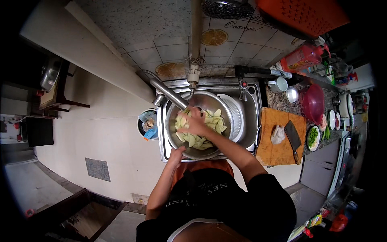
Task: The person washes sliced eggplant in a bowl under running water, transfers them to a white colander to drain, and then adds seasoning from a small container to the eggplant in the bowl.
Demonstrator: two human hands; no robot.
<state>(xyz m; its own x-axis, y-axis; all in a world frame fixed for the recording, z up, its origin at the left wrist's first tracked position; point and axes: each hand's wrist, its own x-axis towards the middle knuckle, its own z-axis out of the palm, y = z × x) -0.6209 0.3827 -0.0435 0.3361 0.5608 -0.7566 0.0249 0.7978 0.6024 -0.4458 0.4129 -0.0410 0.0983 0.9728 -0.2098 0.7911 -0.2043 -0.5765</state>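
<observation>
A large steel bowl (171,139) sits in the sink, filled with pale green vegetable slices (215,121). My left hand (177,155) grips the near rim of the bowl, its fingers partly hidden by the rim. Inside the bowl, my right hand (195,122) lies over the slices with its fingers spread, slightly blurred by motion. The tap's spout (171,94) reaches over the bowl's far left edge, close above my right hand. A white strainer basket (236,117) stands partly behind the bowl's right side.
Right of the steel sink (252,139) lies a wooden cutting board (268,149) with a cleaver (293,135) and a crumpled white item (277,134). Beyond are a plate of chopped greens (313,138) and a dark red basin (313,104). A small bin (141,131) stands left of the sink.
</observation>
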